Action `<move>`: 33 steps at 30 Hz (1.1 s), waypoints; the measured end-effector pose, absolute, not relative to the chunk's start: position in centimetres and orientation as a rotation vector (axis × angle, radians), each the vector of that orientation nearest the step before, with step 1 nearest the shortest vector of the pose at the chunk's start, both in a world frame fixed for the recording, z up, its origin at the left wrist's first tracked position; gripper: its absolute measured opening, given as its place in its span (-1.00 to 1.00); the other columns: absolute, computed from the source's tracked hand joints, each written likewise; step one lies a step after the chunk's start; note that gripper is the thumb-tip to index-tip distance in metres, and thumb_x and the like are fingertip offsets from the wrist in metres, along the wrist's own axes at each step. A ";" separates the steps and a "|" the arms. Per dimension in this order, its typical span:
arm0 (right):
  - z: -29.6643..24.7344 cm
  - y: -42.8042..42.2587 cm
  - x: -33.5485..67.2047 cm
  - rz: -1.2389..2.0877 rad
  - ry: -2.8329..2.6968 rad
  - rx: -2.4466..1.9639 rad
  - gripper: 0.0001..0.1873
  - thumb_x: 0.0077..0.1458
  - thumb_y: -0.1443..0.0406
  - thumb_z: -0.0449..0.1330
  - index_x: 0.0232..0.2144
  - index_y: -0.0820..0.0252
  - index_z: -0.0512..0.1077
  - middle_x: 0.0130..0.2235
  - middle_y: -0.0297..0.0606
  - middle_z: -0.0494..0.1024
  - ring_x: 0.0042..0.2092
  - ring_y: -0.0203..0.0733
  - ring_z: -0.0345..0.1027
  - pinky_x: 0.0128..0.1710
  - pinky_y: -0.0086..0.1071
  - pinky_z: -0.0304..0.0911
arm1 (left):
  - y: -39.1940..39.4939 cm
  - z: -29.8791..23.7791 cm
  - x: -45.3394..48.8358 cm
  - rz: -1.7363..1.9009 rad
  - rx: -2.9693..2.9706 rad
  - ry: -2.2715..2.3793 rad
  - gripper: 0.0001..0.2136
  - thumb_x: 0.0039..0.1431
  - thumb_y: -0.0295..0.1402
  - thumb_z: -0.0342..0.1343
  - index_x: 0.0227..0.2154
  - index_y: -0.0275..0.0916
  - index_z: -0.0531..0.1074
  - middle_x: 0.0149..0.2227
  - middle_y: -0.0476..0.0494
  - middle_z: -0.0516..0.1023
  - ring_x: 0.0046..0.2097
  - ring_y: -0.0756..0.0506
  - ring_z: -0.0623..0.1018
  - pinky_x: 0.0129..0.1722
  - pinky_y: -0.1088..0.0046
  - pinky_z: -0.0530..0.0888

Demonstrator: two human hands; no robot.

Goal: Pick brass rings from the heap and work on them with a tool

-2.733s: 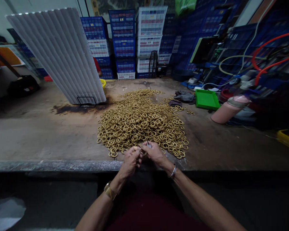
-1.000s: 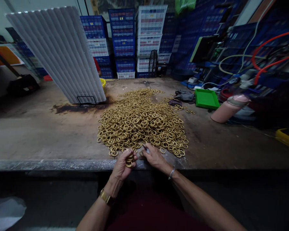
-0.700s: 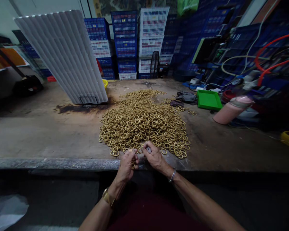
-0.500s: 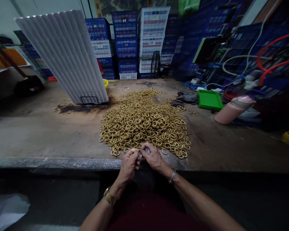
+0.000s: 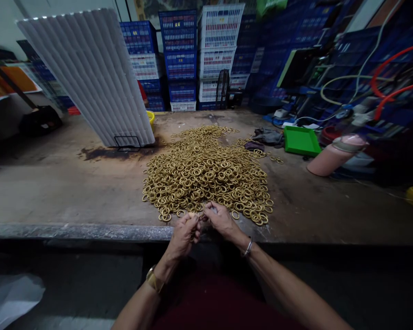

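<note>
A big heap of brass rings (image 5: 206, 172) lies on the worn workbench (image 5: 72, 192). Both my hands meet at the heap's near edge, just over the bench's front lip. My left hand (image 5: 185, 233) is closed round a small stack of brass rings. My right hand (image 5: 222, 221) is closed too, pinching a small dark tool whose tip points at the rings in my left hand. A gold watch is on my left wrist and a bangle on my right.
A tall white corrugated stack (image 5: 89, 73) stands at the back left. A green tray (image 5: 301, 141), a grey rag (image 5: 268, 136) and a pink cylinder (image 5: 330, 156) lie to the right. Blue and white crates (image 5: 196, 55) line the back. Hoses and cables (image 5: 382, 82) hang at right.
My left hand, which showed a stack of rings by the bench edge a second ago, has come back up against my right hand. The view shifted slightly.
</note>
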State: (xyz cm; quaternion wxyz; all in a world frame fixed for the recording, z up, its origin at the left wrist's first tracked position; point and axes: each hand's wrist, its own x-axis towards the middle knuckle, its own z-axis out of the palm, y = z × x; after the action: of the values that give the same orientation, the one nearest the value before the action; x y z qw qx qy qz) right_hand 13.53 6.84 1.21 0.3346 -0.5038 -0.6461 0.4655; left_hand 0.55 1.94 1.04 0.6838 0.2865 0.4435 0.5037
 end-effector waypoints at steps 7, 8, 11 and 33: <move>0.7 5.8 14.2 0.780 -2.225 -1.212 -0.88 -0.03 0.38 -0.01 -0.50 0.17 0.32 -0.54 -0.39 0.35 -0.50 -0.36 0.13 -0.48 -0.50 -0.01 | 2.1 1.0 0.8 1.195 0.672 1.093 -0.68 -0.13 -0.10 0.17 -0.47 -0.26 0.30 -0.61 0.08 0.32 -0.65 0.14 0.26 -0.72 0.67 0.12; 0.7 5.7 14.1 0.772 -2.267 -1.209 -0.87 -0.04 0.40 -0.01 -0.49 0.17 0.33 -0.53 -0.38 0.36 -0.50 -0.36 0.14 -0.48 -0.50 -0.02 | 2.1 0.8 0.8 1.197 0.691 1.109 -0.68 -0.12 -0.09 0.16 -0.47 -0.26 0.30 -0.61 0.07 0.32 -0.65 0.14 0.26 -0.72 0.67 0.12; 0.9 5.5 13.9 0.763 -2.333 -1.242 -0.86 -0.06 0.41 -0.01 -0.47 0.18 0.33 -0.52 -0.34 0.40 -0.48 -0.34 0.19 -0.48 -0.50 -0.02 | 2.1 0.4 0.8 1.203 0.771 1.142 -0.69 -0.06 -0.09 0.12 -0.47 -0.27 0.29 -0.61 0.07 0.31 -0.65 0.14 0.26 -0.71 0.67 0.15; -1.7 9.4 13.9 0.206 -2.232 -1.851 -0.81 0.11 0.26 -0.02 -0.21 0.15 0.26 -0.40 -0.24 0.52 -0.35 -0.13 0.41 -0.46 -0.40 -0.03 | 2.0 -0.5 -0.2 1.144 0.300 0.873 -0.74 -0.16 -0.28 0.25 -0.41 -0.26 0.34 -0.49 -0.04 0.46 -0.54 0.07 0.41 -0.71 0.68 0.12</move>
State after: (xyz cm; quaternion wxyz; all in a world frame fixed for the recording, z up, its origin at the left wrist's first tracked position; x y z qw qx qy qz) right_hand 13.91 9.41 -1.72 0.1171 -0.6323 -0.7626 0.0703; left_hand -0.18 1.98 -0.47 0.7417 0.1371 0.3985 0.5218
